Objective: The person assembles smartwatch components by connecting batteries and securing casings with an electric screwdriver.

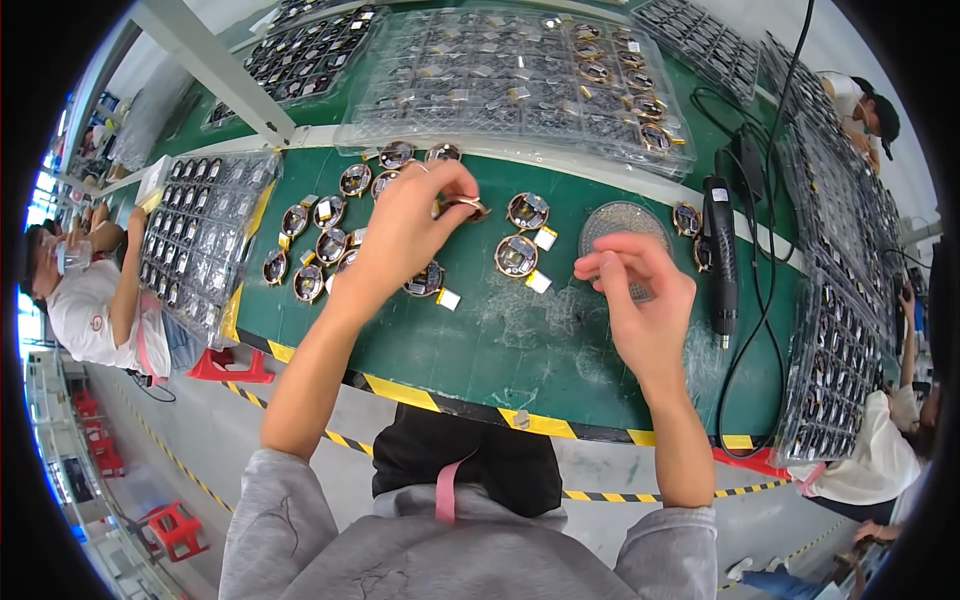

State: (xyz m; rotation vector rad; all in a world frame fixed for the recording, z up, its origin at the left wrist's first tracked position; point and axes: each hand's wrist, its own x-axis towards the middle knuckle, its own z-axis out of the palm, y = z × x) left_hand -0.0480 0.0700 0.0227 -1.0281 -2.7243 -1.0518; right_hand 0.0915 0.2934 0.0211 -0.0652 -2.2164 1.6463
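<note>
Green-topped table (pixel 440 350): left hand (pixel 408 225) pinches round gold-rimmed electronic module (pixel 481 209) toward far edge; right hand (pixel 648 292), fingers narrow, contents unclear, by round grey dish (pixel 622 217). Likely handling step; next move wants steady grip.

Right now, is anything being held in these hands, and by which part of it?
The left-hand grip pinches a gold-rimmed piece near its edge, partly hidden. Whether the right-hand grip holds anything small cannot be told.

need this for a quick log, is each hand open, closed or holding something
Left hand: closed, holding a small round part.
Right hand: partly curled by the round grey dish; whether it holds anything can't be told.
</note>
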